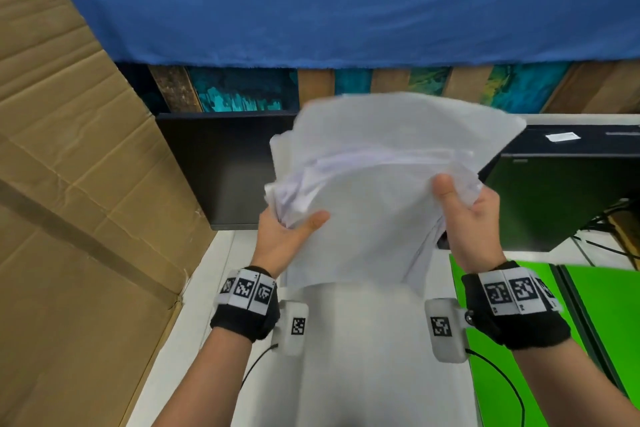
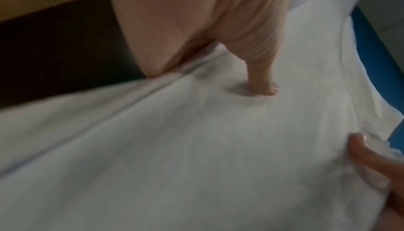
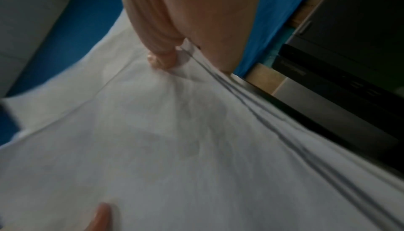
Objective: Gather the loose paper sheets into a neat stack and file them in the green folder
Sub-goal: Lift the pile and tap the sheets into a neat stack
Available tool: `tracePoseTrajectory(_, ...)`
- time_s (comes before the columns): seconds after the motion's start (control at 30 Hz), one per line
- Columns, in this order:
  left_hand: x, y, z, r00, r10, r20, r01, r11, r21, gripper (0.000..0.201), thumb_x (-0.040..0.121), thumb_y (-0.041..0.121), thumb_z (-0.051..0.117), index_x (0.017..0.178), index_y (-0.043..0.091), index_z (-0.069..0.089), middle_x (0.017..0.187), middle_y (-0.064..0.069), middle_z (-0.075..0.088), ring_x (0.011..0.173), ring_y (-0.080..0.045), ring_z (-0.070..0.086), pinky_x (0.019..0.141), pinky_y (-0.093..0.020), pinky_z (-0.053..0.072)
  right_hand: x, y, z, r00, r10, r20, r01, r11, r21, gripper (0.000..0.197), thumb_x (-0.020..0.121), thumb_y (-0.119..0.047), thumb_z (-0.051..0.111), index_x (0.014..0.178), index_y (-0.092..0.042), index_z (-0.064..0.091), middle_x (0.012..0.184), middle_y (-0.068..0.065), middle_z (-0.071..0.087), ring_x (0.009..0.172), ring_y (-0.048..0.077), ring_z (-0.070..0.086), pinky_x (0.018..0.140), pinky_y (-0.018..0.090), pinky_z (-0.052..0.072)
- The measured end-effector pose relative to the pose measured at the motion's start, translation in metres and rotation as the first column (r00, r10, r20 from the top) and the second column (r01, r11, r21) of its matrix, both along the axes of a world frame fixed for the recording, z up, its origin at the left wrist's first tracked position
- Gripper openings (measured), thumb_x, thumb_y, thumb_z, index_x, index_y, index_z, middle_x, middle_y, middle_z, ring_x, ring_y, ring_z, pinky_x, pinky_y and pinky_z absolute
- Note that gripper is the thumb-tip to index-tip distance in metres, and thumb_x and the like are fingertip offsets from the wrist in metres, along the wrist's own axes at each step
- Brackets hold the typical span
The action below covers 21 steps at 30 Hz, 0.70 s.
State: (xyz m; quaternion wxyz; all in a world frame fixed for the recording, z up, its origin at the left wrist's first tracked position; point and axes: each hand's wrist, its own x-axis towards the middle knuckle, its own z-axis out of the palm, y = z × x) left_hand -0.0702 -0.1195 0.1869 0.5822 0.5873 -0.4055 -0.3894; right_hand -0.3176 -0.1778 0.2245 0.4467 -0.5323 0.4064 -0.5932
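A loose bundle of white paper sheets [image 1: 374, 191] is held upright above the white table [image 1: 363, 357], its edges uneven and fanned. My left hand [image 1: 287, 236] grips the bundle's left edge, thumb on the front face. My right hand [image 1: 467, 215] grips the right edge, thumb also on the front. In the left wrist view the thumb [image 2: 262, 79] presses on the paper [image 2: 196, 148]. In the right wrist view the thumb [image 3: 161, 58] pinches the sheets [image 3: 174, 148]. The green folder [image 1: 519, 322] lies open on the table at the right, below my right wrist.
A large flattened cardboard box [image 1: 69, 218] leans at the left. A black monitor [image 1: 221, 166] stands behind the papers and a black computer case [image 1: 561, 191] at the right, with cables [image 1: 609, 243] beside it. A blue cloth [image 1: 346, 3] hangs at the back.
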Motion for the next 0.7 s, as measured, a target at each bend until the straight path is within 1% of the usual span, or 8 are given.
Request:
tracePoseTrajectory(0.1,-0.016,0.013,-0.022,0.999,-0.027,0.03,0.024,0.996,0.083,0.061,0.065,0.033,0.085,0.12,0.025,0.059,0.121,0.006,0.066,0.112,-0.01,0.062,0.1,-0.037,0.05,-0.003,0.011,-0.035,0.996,0.088,-0.016,-0.084,0.983,0.16,0.016,0.074,-0.02,0.076,0.085,-0.018,0.064,0.071,-0.02,0.073,0.066,-0.008,0.067,0.062,0.013,0.053)
tracePoseTrajectory(0.17,-0.022,0.017,-0.032,1.0,-0.005,0.015,0.003,0.99,0.138,0.079,0.064,0.034,0.086,0.132,0.026,0.047,0.136,0.008,0.054,0.121,-0.006,0.052,0.099,-0.023,0.045,-0.002,0.017,-0.051,0.987,0.147,-0.059,-0.126,0.954,0.271,0.017,0.073,-0.013,0.078,0.081,-0.014,0.063,0.063,-0.023,0.071,0.06,-0.012,0.065,0.064,0.015,0.051)
tracePoseTrajectory(0.27,-0.018,0.016,-0.02,0.998,0.061,-0.005,-0.061,0.998,-0.023,0.071,0.065,0.038,0.083,0.123,0.046,0.043,0.137,0.01,0.049,0.125,-0.01,0.049,0.096,-0.021,0.046,-0.005,0.014,-0.06,0.973,0.201,-0.114,-0.15,0.925,0.349,0.017,0.077,-0.001,0.073,0.091,-0.007,0.065,0.067,-0.019,0.072,0.063,-0.015,0.065,0.06,0.003,0.048)
tracePoseTrajectory(0.33,-0.014,0.014,-0.006,0.996,0.085,0.005,-0.082,0.981,-0.178,0.057,0.073,0.041,0.073,0.123,0.044,0.047,0.136,0.007,0.05,0.125,-0.009,0.05,0.097,-0.023,0.048,-0.008,0.007,-0.063,0.974,0.196,-0.116,-0.14,0.918,0.371,0.041,0.069,-0.012,0.082,0.104,0.0,0.065,0.089,-0.005,0.075,0.078,-0.004,0.07,0.065,0.009,0.054)
tracePoseTrajectory(0.4,-0.014,0.011,0.007,0.986,0.162,0.035,-0.146,0.948,-0.281,0.034,0.083,0.031,0.065,0.116,0.032,0.056,0.128,0.003,0.057,0.116,-0.007,0.056,0.093,-0.016,0.049,-0.009,0.0,-0.064,0.968,0.202,-0.146,-0.133,0.914,0.383,0.055,0.061,-0.019,0.088,0.107,-0.001,0.065,0.099,0.005,0.075,0.09,0.01,0.072,0.073,0.021,0.057)
tracePoseTrajectory(0.5,-0.015,0.004,0.014,0.969,0.241,0.049,-0.215,0.928,-0.305,0.004,0.089,0.014,0.062,0.091,0.014,0.065,0.095,0.0,0.066,0.09,-0.01,0.063,0.082,-0.022,0.05,-0.007,-0.009,-0.074,0.949,0.223,-0.222,-0.113,0.901,0.419,0.061,0.055,-0.029,0.092,0.105,-0.009,0.064,0.1,0.002,0.073,0.09,0.007,0.071,0.076,0.022,0.058)
tracePoseTrajectory(0.6,-0.015,0.002,0.009,0.977,0.209,0.032,-0.196,0.951,-0.239,0.01,0.09,0.01,0.06,0.08,0.011,0.063,0.075,0.014,0.064,0.071,-0.003,0.059,0.07,-0.02,0.048,-0.002,-0.014,-0.084,0.935,0.221,-0.277,-0.073,0.885,0.459,0.081,0.048,-0.048,0.091,0.115,-0.014,0.061,0.114,0.002,0.069,0.107,0.012,0.066,0.094,0.034,0.053)
tracePoseTrajectory(0.7,-0.015,0.004,0.015,0.988,0.153,0.024,-0.141,0.953,-0.27,0.015,0.091,0.01,0.059,0.078,0.017,0.061,0.089,0.007,0.064,0.083,-0.011,0.06,0.076,-0.022,0.049,0.001,-0.016,-0.091,0.944,0.138,-0.301,0.01,0.897,0.443,0.078,0.05,-0.053,0.088,0.108,-0.006,0.066,0.108,0.015,0.071,0.106,0.026,0.067,0.096,0.044,0.052)
